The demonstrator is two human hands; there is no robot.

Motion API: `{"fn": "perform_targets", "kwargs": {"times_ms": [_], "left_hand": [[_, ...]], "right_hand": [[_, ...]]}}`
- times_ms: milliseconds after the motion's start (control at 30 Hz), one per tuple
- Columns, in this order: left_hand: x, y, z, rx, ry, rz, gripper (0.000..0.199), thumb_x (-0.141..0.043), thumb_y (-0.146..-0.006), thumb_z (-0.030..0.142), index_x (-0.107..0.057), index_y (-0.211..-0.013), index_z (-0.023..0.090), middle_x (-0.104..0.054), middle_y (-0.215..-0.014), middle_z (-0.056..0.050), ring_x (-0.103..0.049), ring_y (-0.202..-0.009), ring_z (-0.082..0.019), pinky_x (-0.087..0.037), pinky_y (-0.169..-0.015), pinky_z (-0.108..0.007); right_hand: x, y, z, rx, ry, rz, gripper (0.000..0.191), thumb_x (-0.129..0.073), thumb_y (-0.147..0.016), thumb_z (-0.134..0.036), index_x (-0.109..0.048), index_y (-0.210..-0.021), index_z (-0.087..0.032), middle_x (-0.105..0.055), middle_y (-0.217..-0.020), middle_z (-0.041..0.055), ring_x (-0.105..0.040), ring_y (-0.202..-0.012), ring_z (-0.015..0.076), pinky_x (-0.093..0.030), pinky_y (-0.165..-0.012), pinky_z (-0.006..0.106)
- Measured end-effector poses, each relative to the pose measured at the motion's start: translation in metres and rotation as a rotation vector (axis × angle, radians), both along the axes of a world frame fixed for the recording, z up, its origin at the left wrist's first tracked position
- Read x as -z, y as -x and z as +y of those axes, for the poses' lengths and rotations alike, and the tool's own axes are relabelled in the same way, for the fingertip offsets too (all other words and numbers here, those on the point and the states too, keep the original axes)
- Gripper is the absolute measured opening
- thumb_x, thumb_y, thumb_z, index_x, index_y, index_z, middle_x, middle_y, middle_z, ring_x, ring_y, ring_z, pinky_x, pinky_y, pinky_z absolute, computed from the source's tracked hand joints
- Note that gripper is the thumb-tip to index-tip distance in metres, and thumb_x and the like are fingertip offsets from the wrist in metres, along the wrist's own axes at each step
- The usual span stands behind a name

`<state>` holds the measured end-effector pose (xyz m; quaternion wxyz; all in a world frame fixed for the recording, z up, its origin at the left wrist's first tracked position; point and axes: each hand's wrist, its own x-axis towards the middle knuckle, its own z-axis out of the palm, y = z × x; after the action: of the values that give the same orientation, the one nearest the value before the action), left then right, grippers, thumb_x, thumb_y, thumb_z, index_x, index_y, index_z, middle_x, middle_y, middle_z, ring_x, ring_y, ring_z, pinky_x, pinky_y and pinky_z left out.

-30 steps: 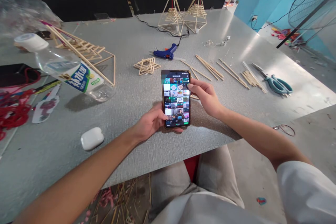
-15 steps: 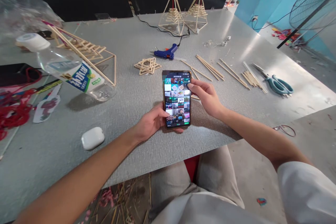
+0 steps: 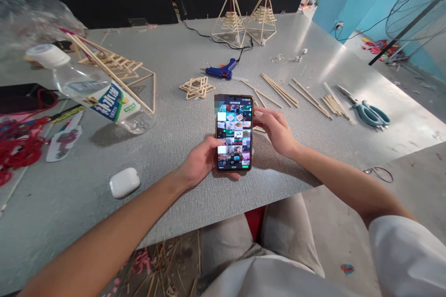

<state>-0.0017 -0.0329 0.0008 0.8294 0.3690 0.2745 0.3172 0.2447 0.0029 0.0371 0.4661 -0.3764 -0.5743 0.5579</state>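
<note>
We cradle the smartphone (image 3: 234,133) upright in our left hand (image 3: 201,160), fingers wrapped round its lower edge, so the screen faces us. Our right hand (image 3: 275,131) rests loosely open at its right edge, fingertips touching, above the table (image 3: 181,116).

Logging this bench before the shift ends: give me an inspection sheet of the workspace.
Surface: grey table, textured.
Job's things: phone, screen lit with a grid of thumbnails.
Clutter: water bottle lying down, white earbud case, stick star, loose sticks, scissors, two stick pyramids.
Grippers: left hand holds the phone; right hand at its right edge.
Cables: black cord to the blue glue gun.
Surroundings: blue wall, fan grille, scraps on floor.
</note>
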Motion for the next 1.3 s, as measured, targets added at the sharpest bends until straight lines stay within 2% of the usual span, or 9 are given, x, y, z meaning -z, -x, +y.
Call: {"fn": "perform_targets", "kwargs": {"times_ms": [133, 267, 433, 700, 833, 1000, 1167, 1300], "left_hand": [[-0.003, -0.002, 0.001, -0.024, 0.025, 0.064, 0.066, -0.062, -0.107, 0.059, -0.072, -0.153, 0.013, -0.084, -0.143, -0.024, -0.087, -0.109, -0.041, -0.078, -0.073, -0.052], [-0.008, -0.009, -0.001, -0.059, 0.013, 0.118, 0.072, -0.069, -0.103, 0.062, -0.07, -0.156, 0.013, -0.083, -0.146, -0.024, -0.087, -0.11, -0.04, -0.078, -0.07, -0.05], [-0.013, -0.015, -0.005, -0.128, 0.041, 0.192, 0.077, -0.079, -0.094, 0.068, -0.073, -0.148, 0.014, -0.087, -0.134, -0.022, -0.087, -0.1, -0.038, -0.078, -0.065, -0.049], [-0.022, -0.019, -0.004, -0.169, 0.017, 0.261, 0.076, -0.078, -0.093, 0.075, -0.076, -0.14, 0.015, -0.089, -0.12, -0.018, -0.087, -0.087, -0.036, -0.074, -0.053, -0.046], [-0.023, -0.018, -0.006, -0.161, 0.024, 0.237, 0.078, -0.077, -0.092, 0.077, -0.078, -0.14, 0.014, -0.089, -0.122, -0.02, -0.088, -0.09, -0.037, -0.075, -0.056, -0.047], [-0.018, -0.013, -0.006, -0.152, 0.058, 0.167, 0.073, -0.074, -0.095, 0.067, -0.077, -0.142, 0.011, -0.089, -0.125, -0.021, -0.089, -0.094, -0.04, -0.077, -0.061, -0.052], [-0.015, -0.011, -0.006, -0.154, 0.095, 0.171, 0.07, -0.076, -0.091, 0.064, -0.079, -0.137, 0.011, -0.09, -0.12, -0.02, -0.088, -0.095, -0.041, -0.077, -0.065, -0.053], [-0.017, -0.015, -0.006, -0.158, 0.067, 0.21, 0.074, -0.075, -0.092, 0.069, -0.079, -0.139, 0.012, -0.09, -0.121, -0.02, -0.088, -0.094, -0.039, -0.077, -0.063, -0.05]], "right_hand": [[-0.002, 0.0, -0.001, -0.013, -0.035, -0.025, 0.038, -0.07, -0.098, -0.053, -0.088, -0.112, -0.023, -0.084, -0.104, 0.0057, -0.073, -0.094, 0.0241, -0.063, -0.092, 0.042], [-0.004, 0.001, -0.001, 0.009, -0.061, -0.059, 0.038, -0.073, -0.1, -0.055, -0.088, -0.11, -0.021, -0.083, -0.1, 0.0061, -0.073, -0.094, 0.0232, -0.063, -0.089, 0.04], [0.001, 0.001, 0.0, 0.016, -0.055, -0.035, 0.04, -0.076, -0.1, -0.06, -0.088, -0.103, -0.022, -0.082, -0.095, 0.0061, -0.074, -0.093, 0.0239, -0.064, -0.088, 0.039], [0.003, -0.005, 0.0, -0.064, -0.139, 0.005, 0.037, -0.069, -0.101, -0.055, -0.089, -0.108, -0.025, -0.083, -0.101, 0.0051, -0.072, -0.096, 0.0252, -0.06, -0.091, 0.041], [0.001, -0.004, 0.0, -0.064, -0.137, -0.018, 0.042, -0.068, -0.099, -0.053, -0.09, -0.119, -0.023, -0.086, -0.109, 0.0063, -0.074, -0.098, 0.0256, -0.06, -0.091, 0.042], [-0.001, -0.002, -0.001, -0.034, -0.133, -0.046, 0.04, -0.069, -0.099, -0.049, -0.09, -0.118, -0.021, -0.088, -0.112, 0.0072, -0.077, -0.1, 0.0249, -0.064, -0.09, 0.041], [-0.002, 0.0, -0.002, -0.011, -0.117, -0.073, 0.041, -0.072, -0.103, -0.055, -0.09, -0.115, -0.021, -0.087, -0.105, 0.0065, -0.076, -0.097, 0.0223, -0.065, -0.09, 0.038], [-0.001, 0.0, -0.002, 0.012, -0.11, -0.063, 0.041, -0.076, -0.103, -0.059, -0.09, -0.109, -0.02, -0.084, -0.099, 0.006, -0.074, -0.093, 0.0214, -0.064, -0.088, 0.037]]}}
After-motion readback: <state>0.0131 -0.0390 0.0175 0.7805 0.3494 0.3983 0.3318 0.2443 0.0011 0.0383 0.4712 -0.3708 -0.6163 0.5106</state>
